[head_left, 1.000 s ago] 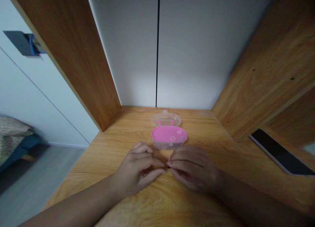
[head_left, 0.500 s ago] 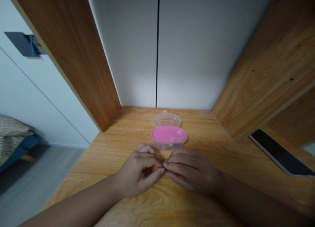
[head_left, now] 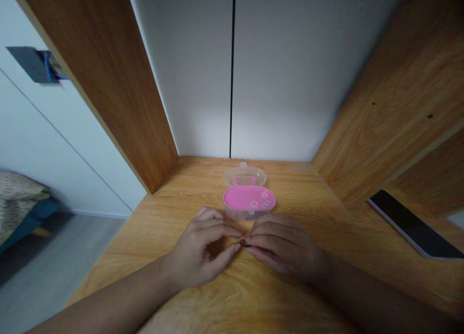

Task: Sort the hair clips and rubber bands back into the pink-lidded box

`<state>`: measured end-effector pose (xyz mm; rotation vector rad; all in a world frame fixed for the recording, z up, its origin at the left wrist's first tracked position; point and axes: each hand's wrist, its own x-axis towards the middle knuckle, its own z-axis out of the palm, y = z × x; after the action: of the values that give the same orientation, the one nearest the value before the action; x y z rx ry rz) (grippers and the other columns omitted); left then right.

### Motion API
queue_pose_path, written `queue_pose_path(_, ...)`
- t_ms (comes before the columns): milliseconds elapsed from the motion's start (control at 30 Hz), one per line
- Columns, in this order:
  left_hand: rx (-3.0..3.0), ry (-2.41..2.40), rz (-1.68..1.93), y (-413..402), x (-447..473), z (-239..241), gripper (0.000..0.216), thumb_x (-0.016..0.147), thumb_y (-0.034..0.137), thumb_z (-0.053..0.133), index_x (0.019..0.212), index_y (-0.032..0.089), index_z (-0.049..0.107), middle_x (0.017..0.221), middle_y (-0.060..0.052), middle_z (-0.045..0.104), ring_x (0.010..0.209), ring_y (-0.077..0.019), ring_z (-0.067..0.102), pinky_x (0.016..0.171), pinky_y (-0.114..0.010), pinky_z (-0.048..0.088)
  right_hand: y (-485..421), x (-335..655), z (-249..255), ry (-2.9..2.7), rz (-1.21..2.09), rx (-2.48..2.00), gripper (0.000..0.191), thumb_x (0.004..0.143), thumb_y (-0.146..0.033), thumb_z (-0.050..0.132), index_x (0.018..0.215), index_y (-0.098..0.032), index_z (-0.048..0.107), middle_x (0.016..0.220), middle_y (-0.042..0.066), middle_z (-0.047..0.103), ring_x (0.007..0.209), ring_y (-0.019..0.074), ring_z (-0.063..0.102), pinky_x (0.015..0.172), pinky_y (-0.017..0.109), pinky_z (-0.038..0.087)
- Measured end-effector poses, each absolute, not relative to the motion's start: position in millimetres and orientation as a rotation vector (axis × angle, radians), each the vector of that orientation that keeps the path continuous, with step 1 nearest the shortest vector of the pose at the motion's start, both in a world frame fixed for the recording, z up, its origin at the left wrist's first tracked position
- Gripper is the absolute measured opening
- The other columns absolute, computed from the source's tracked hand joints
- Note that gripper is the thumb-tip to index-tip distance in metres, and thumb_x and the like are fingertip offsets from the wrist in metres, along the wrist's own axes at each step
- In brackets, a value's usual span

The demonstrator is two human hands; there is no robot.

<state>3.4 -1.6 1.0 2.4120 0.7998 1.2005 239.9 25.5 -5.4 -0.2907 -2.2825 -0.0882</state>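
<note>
A small dark brown thing (head_left: 243,243), too small for me to make out its kind, shows between my fingertips just above the wooden tabletop. My right hand (head_left: 281,244) pinches its right side, the fingers bunched together. From the left, the thumb and index finger of my left hand (head_left: 203,247) close around it, their tips slightly apart. Just beyond my hands stands an oval clear plastic case (head_left: 241,214) with a pink inner tray (head_left: 242,197). Several thin loops lie on the tray's right part. The case's clear lid (head_left: 228,177), with a pink handle, is folded back behind it.
A dark-screened phone or tablet (head_left: 413,223) lies on the table at the right. Wooden panels (head_left: 97,82) rise on both sides, and white panels (head_left: 275,82) close the back. Beyond the table's left edge, a bed corner (head_left: 25,203) shows above the floor.
The tips of my left thumb and index finger have parted a little, and the small dark brown thing shows more clearly between my hands. The case has stayed put.
</note>
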Motion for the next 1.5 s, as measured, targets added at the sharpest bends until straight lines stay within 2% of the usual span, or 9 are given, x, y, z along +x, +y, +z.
queue_pose_path(267, 2.503, 0.716, 1.223, 1, 1, -1, 0.027, 0.086, 0.009, 0.072, 0.109, 0.023, 0.069, 0.097, -0.001, 0.078, 0.087, -0.0178, 0.064, 0.081, -0.035, 0.048, 27, 237, -3, -2.241, -0.043, -0.270, 0.007, 0.096, -0.019, 0.067, 0.103, -0.018, 0.066, 0.086, 0.001, 0.079, 0.075, 0.0146, 0.070, 0.074, 0.028, 0.060)
queue_pose_path(600, 2.500, 0.782, 1.245, 1, 0, -2, 0.026, 0.086, 0.009, 0.073, 0.107, 0.025, 0.070, 0.092, 0.000, 0.079, 0.084, -0.0183, 0.064, 0.079, -0.035, 0.047, 27, 240, -6, -2.244, -0.076, -0.288, 0.025, 0.091, -0.019, 0.074, 0.113, -0.019, 0.064, 0.093, 0.000, 0.078, 0.084, 0.0145, 0.071, 0.083, 0.030, 0.058)
queue_pose_path(733, 2.466, 0.860, 1.302, 1, 0, 1, 0.023, 0.085, 0.011, 0.074, 0.103, 0.025, 0.071, 0.090, 0.000, 0.079, 0.082, -0.0181, 0.064, 0.077, -0.035, 0.048, 22, 242, 0, -2.134, -0.131, -0.478, 0.035, 0.084, -0.025, 0.080, 0.114, -0.025, 0.063, 0.102, 0.005, 0.073, 0.096, 0.0232, 0.069, 0.087, 0.041, 0.054)
queue_pose_path(867, 2.392, 0.990, 1.413, 3, -1, 1, 0.014, 0.085, 0.014, 0.075, 0.095, 0.024, 0.072, 0.081, -0.001, 0.076, 0.075, -0.0179, 0.062, 0.072, -0.034, 0.047, 26, 240, 2, -1.912, -0.093, -0.809, 0.048, 0.080, -0.025, 0.078, 0.124, -0.028, 0.058, 0.130, 0.013, 0.055, 0.121, 0.0330, 0.056, 0.097, 0.052, 0.050)
queue_pose_path(933, 2.360, 1.064, 1.422, 5, -1, 1, 0.011, 0.084, 0.015, 0.075, 0.091, 0.023, 0.072, 0.079, 0.000, 0.075, 0.074, -0.0173, 0.061, 0.072, -0.034, 0.045, 31, 240, -2, -1.869, 0.014, -0.941, 0.061, 0.075, -0.028, 0.081, 0.129, -0.027, 0.053, 0.134, 0.014, 0.048, 0.127, 0.0354, 0.050, 0.102, 0.055, 0.049)
queue_pose_path(1133, 2.228, 1.267, 1.451, 8, -1, -1, 0.003, 0.085, 0.020, 0.074, 0.085, 0.023, 0.072, 0.066, 0.002, 0.064, 0.067, -0.0159, 0.058, 0.070, -0.033, 0.042, 43, 239, -14, -1.899, 0.267, -1.104, 0.078, 0.067, -0.035, 0.088, 0.133, -0.023, 0.047, 0.128, 0.014, 0.052, 0.120, 0.0341, 0.054, 0.101, 0.054, 0.052)
queue_pose_path(1233, 2.166, 1.309, 1.453, 10, -2, -2, 0.004, 0.086, 0.023, 0.073, 0.082, 0.022, 0.072, 0.065, 0.002, 0.061, 0.066, -0.0161, 0.056, 0.069, -0.033, 0.042, 44, 238, -19, -1.929, 0.329, -1.146, 0.076, 0.072, -0.033, 0.085, 0.136, -0.023, 0.045, 0.131, 0.014, 0.056, 0.121, 0.0334, 0.057, 0.103, 0.055, 0.050)
queue_pose_path(1333, 2.097, 1.329, 1.443, 11, -3, -3, 0.005, 0.087, 0.025, 0.071, 0.084, 0.021, 0.073, 0.073, 0.000, 0.062, 0.071, -0.0170, 0.057, 0.069, -0.032, 0.042, 46, 239, -21, -1.944, 0.367, -1.135, 0.069, 0.078, -0.028, 0.080, 0.137, -0.024, 0.046, 0.135, 0.014, 0.056, 0.125, 0.0321, 0.056, 0.106, 0.054, 0.049)
queue_pose_path(1500, 1.981, 1.374, 1.489, 13, -2, -3, 0.004, 0.086, 0.025, 0.071, 0.084, 0.021, 0.072, 0.085, -0.002, 0.058, 0.082, -0.0184, 0.055, 0.075, -0.032, 0.044, 43, 240, -19, -2.014, 0.433, -1.064, 0.072, 0.079, -0.031, 0.081, 0.140, -0.024, 0.044, 0.137, 0.014, 0.056, 0.127, 0.0313, 0.056, 0.105, 0.053, 0.049)
